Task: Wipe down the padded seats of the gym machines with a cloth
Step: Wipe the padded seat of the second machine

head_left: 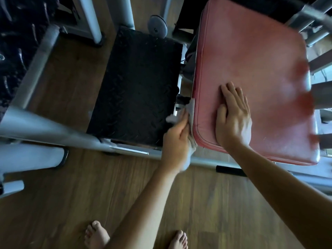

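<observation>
While the R hand [233,115] lies flat on the red seat [251,60], fingers together, the L hand [177,139] grips a white cloth [191,107] against its left edge.

Bare left hand [177,139], bare right hand [233,115], unsleeved forearms [143,203], bare left foot [97,236] and right foot [178,239]
</observation>
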`<state>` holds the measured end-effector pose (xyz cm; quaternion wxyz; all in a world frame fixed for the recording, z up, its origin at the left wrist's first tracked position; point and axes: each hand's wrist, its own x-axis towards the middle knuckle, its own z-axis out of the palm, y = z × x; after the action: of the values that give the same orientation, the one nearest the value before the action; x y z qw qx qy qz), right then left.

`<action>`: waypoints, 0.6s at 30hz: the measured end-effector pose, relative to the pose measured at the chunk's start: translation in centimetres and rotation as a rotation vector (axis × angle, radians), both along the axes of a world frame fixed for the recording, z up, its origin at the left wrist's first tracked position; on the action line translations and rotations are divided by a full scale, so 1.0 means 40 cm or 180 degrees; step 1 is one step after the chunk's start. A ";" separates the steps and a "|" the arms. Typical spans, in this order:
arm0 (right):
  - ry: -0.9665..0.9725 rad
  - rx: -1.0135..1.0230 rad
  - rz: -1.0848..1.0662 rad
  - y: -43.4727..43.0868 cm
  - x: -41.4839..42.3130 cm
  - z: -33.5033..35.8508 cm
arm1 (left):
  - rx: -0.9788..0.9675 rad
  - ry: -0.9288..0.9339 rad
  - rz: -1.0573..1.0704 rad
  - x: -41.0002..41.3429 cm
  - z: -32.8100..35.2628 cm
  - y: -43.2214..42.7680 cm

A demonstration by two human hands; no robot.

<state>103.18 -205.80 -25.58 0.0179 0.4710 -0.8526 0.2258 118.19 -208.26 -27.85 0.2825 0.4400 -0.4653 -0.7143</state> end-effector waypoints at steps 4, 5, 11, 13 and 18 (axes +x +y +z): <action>-0.0024 0.0010 -0.0005 -0.001 0.001 0.008 | -0.0108 0.0058 0.0004 0.008 0.021 0.004; -0.0022 0.0027 -0.0009 -0.001 0.002 0.009 | -0.0035 0.0072 0.0028 0.017 0.034 0.028; -0.0022 0.0005 -0.0024 0.002 0.002 0.006 | -0.0102 0.0038 -0.0026 -0.023 0.013 -0.033; -0.0021 0.0004 -0.0008 0.003 0.004 0.005 | -0.0042 0.0011 -0.0102 -0.049 0.002 -0.106; -0.0010 0.0050 0.0042 0.002 -0.003 0.006 | -0.0244 0.0062 -0.0137 -0.019 0.042 -0.054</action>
<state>103.06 -205.74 -25.36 0.0114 0.4764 -0.8512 0.2200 117.44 -210.41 -26.16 0.2881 0.4117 -0.4989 -0.7061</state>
